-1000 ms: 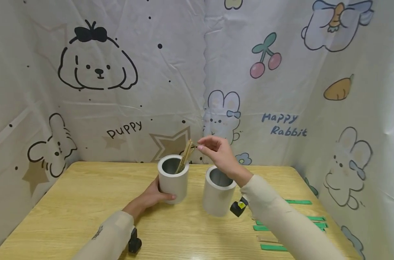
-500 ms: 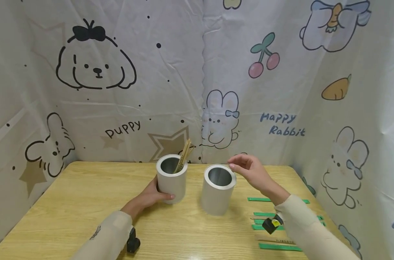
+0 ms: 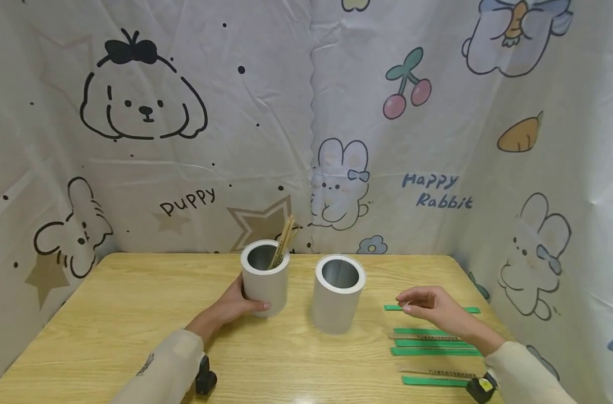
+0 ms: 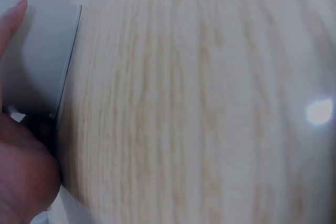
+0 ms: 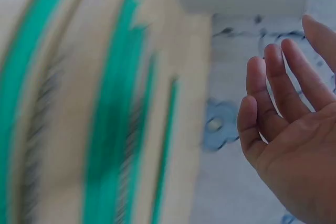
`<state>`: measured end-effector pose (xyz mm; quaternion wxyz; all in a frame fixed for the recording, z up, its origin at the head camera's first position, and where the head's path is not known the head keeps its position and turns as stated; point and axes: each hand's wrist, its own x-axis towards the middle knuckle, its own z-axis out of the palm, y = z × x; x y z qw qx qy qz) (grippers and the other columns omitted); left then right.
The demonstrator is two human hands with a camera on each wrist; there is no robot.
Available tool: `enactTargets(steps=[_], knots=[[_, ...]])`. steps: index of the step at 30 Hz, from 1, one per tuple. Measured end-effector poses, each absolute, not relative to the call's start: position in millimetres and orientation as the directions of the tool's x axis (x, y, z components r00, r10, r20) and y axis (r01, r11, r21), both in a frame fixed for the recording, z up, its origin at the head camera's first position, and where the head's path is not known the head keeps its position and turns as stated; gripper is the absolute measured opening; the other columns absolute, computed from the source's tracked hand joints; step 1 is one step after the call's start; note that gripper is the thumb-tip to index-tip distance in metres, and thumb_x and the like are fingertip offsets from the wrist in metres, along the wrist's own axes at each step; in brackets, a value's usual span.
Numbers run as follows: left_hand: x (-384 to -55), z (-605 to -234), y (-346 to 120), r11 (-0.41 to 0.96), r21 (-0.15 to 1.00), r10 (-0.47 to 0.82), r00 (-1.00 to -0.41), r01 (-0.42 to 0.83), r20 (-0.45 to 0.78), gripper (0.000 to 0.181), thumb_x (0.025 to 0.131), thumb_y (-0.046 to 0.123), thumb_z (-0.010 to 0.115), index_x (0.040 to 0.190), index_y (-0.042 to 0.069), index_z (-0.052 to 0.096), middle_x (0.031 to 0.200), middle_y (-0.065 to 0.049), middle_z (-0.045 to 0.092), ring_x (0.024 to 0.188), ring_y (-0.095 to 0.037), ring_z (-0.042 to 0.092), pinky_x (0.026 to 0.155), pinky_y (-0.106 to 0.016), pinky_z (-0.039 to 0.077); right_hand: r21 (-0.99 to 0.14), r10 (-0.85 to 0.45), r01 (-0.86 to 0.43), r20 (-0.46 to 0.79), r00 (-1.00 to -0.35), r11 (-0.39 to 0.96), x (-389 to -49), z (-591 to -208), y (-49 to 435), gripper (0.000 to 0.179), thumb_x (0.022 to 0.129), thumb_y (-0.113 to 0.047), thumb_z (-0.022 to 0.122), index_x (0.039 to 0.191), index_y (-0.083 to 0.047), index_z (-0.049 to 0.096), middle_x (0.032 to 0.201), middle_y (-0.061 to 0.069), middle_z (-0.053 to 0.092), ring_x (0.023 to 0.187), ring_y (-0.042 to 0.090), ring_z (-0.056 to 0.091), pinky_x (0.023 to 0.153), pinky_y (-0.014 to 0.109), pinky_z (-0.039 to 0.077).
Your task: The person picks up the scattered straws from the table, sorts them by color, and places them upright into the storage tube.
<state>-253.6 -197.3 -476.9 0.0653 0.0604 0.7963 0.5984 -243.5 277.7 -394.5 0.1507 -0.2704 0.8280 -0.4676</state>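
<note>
On the left side of the table, a white cylindrical canister (image 3: 265, 289) stands with several tan printed sticks (image 3: 283, 242) leaning out of its mouth. My left hand (image 3: 230, 304) grips it low down, thumb across the front; the fingers behind are hidden. Part of that hand (image 4: 26, 174) also shows against the canister wall (image 4: 39, 59) in the left wrist view. A second white canister (image 3: 337, 306) stands to its right, with no sticks visible inside. My right hand (image 3: 435, 308) holds nothing and hovers at the farthest green strip (image 3: 391, 308), fingers relaxed and spread in the right wrist view.
Several flat green strips (image 3: 438, 352) and tan printed strips (image 3: 422, 371) lie in rows at the right of the wooden table (image 3: 286, 365). A patterned cloth (image 3: 266, 140) hangs close behind the table and along its sides.
My right hand has moved from beside the sticks, past the second canister, right and down to the strips. The left hand stays on its canister.
</note>
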Motion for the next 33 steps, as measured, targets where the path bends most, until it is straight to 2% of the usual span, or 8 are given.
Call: enactTargets(steps=[5, 9, 13, 24, 33], knots=[[-254, -476, -198, 0.265, 0.964, 0.184, -0.982, 0.019, -0.031, 0.113, 0.079, 0.016, 0.087, 0.161, 0.004, 0.01, 0.16, -0.023, 0.033, 0.146, -0.044, 0.036, 0.121, -0.059, 0.028, -0.845, -0.596, -0.259, -0.085, -0.799, 0.467, -240, -413, 313, 0.039, 0.104, -0.015, 0.056, 0.132, 0.012, 0.056, 0.131, 0.036, 0.058, 0.101, 0.006, 0.068, 0.084, 0.031, 0.06], [-254, -477, -200, 0.255, 0.967, 0.192, -0.981, 0.02, -0.03, 0.115, 0.08, 0.018, 0.087, 0.162, 0.007, 0.008, 0.161, -0.022, 0.033, 0.147, -0.043, 0.036, 0.121, -0.058, 0.029, -0.829, -0.589, -0.26, -0.101, -0.802, 0.496, -241, -426, 334, 0.038, 0.103, -0.015, 0.057, 0.13, 0.012, 0.058, 0.128, 0.035, 0.061, 0.098, 0.006, 0.069, 0.081, 0.028, 0.059], [-254, -477, -201, 0.248, 0.968, 0.2, -0.979, 0.023, -0.028, 0.115, 0.08, 0.018, 0.086, 0.162, 0.008, 0.007, 0.161, -0.021, 0.032, 0.147, -0.042, 0.036, 0.122, -0.058, 0.029, -0.797, -0.568, -0.284, -0.089, -0.818, 0.533, -242, -438, 347, 0.033, 0.1, -0.014, 0.062, 0.123, 0.009, 0.064, 0.121, 0.028, 0.067, 0.094, -0.001, 0.066, 0.078, 0.024, 0.057], [-254, -476, -200, 0.255, 0.967, 0.195, -0.98, 0.015, -0.036, 0.113, 0.08, 0.018, 0.086, 0.162, 0.007, 0.008, 0.161, -0.021, 0.032, 0.147, -0.042, 0.036, 0.122, -0.058, 0.029, -0.738, -0.522, -0.294, -0.091, -0.848, 0.607, -246, -454, 357, 0.02, 0.092, -0.012, 0.071, 0.107, 0.003, 0.072, 0.103, 0.012, 0.073, 0.077, 0.001, 0.054, 0.066, 0.023, 0.048], [-253, -476, -198, 0.253, 0.967, 0.194, -0.981, 0.025, -0.025, 0.112, 0.08, 0.017, 0.086, 0.161, 0.006, 0.01, 0.16, -0.022, 0.034, 0.146, -0.043, 0.037, 0.121, -0.059, 0.029, -0.68, -0.538, -0.356, -0.067, -0.84, 0.641, -245, -455, 355, 0.018, 0.088, -0.01, 0.075, 0.104, -0.002, 0.075, 0.096, 0.003, 0.07, 0.076, -0.001, 0.052, 0.064, 0.022, 0.047]])
